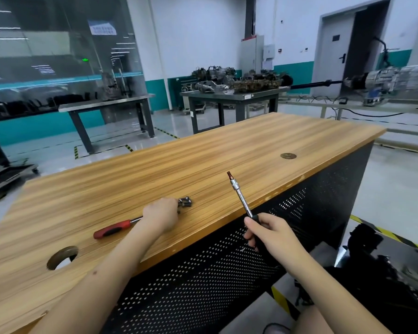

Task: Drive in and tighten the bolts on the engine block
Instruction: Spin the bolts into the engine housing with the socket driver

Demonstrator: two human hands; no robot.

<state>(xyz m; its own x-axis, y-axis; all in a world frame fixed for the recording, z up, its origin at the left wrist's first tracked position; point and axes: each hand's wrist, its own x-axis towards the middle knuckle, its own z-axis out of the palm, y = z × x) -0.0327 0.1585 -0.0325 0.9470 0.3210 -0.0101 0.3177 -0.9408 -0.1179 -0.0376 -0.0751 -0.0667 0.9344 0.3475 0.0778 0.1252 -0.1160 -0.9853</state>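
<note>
A small cluster of metal bolts (185, 202) lay on the wooden bench (227, 150), the left hand (161, 216) curled over them beside a red-handled ratchet (114, 229). The right hand (269, 233) gripped a long driver (241, 197), tip raised.

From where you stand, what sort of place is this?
Probably an automotive training workshop: engine parts heaped on a steel bench, a gearbox on a stand, and a ratchet wrench on the wooden worktable.

- bolts (185, 202) lie on the wooden table (227, 150), touching the left hand (160, 216).
- ratchet (114, 229) lies left of that hand.
- driver (242, 198) stands right of the bolts.
</note>
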